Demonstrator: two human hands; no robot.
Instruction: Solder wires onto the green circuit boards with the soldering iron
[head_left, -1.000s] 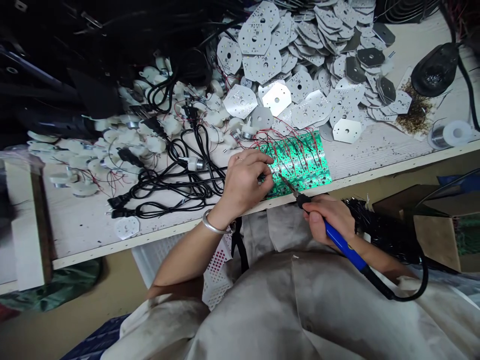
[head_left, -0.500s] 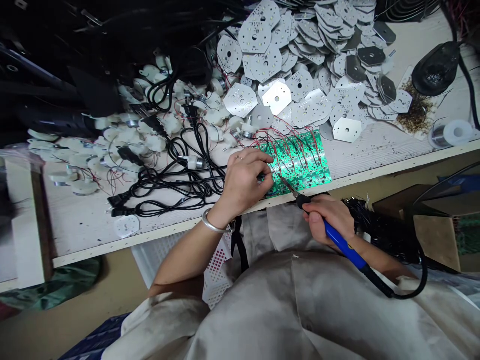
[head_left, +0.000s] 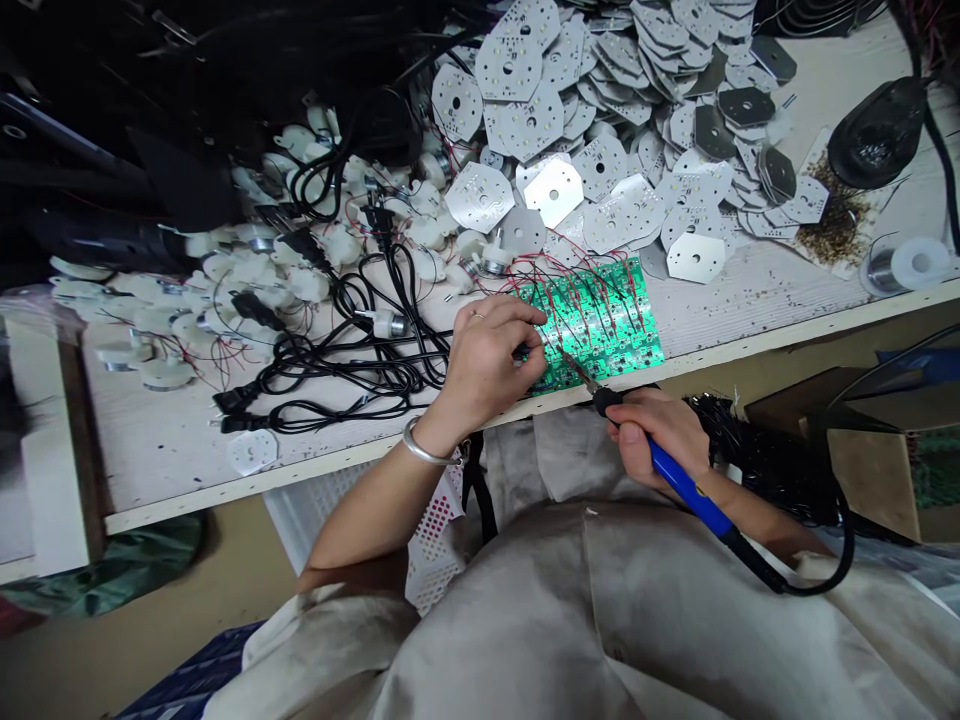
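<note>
A green circuit board panel [head_left: 634,325] lies at the table's front edge, with thin red and black wires [head_left: 577,290] rising from its rows. My right hand [head_left: 660,435] is closed around a blue-handled soldering iron [head_left: 684,480]. The iron's tip touches or hovers just above the panel's lower middle; which of the two I cannot tell. Over the panel's left end rests my left hand [head_left: 491,355], fingers curled into a pinch close to the red wires. What lies between those fingertips is too small to make out.
Black power cords [head_left: 367,370] and white small motors [head_left: 300,285] crowd the left. Behind the panel, white LED plates [head_left: 525,120] are piled up. A solder spool [head_left: 907,265] and a black iron stand [head_left: 877,135] sit at the right. A plastic basket [head_left: 300,510] stands below.
My hands and the soldering iron keep nearly the same place over the panel. The view has shifted very slightly.
</note>
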